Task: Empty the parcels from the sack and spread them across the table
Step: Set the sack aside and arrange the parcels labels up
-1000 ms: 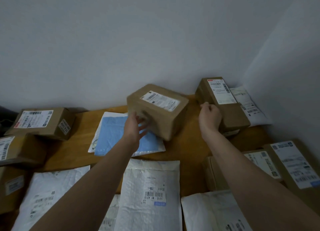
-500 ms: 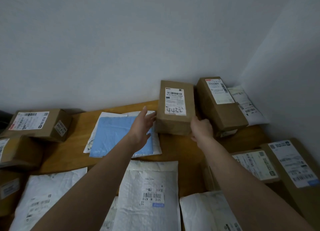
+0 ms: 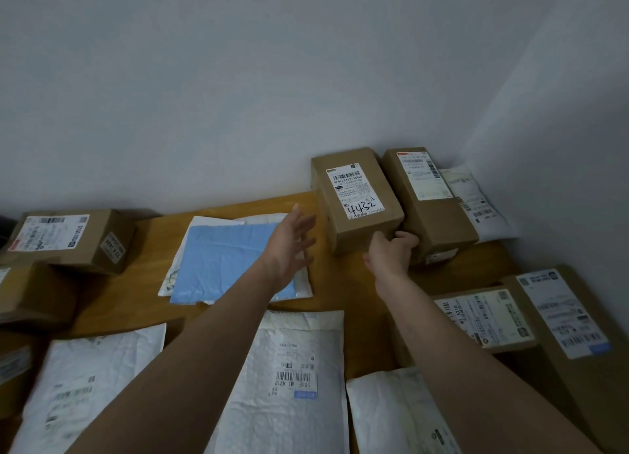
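Most parcels already lie spread over our wooden worktop (image 3: 340, 283), no sack in view, and we judge ourselves nearly finished: our right hand (image 3: 391, 252) curls its fingers on the brown cardboard box marked 4432 (image 3: 354, 198) against the far wall, our left hand (image 3: 289, 246) hovering just beside it, fingers apart.

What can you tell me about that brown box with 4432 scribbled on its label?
The brown box looks like plain cardboard, closed, lying flat on the wooden table against the back wall. A white shipping label with a barcode and handwritten "4432" faces up. Its right side sits close against another cardboard box. The right hand grips its near right corner, fingers curled round it. The left hand hovers open just left of it, not touching.
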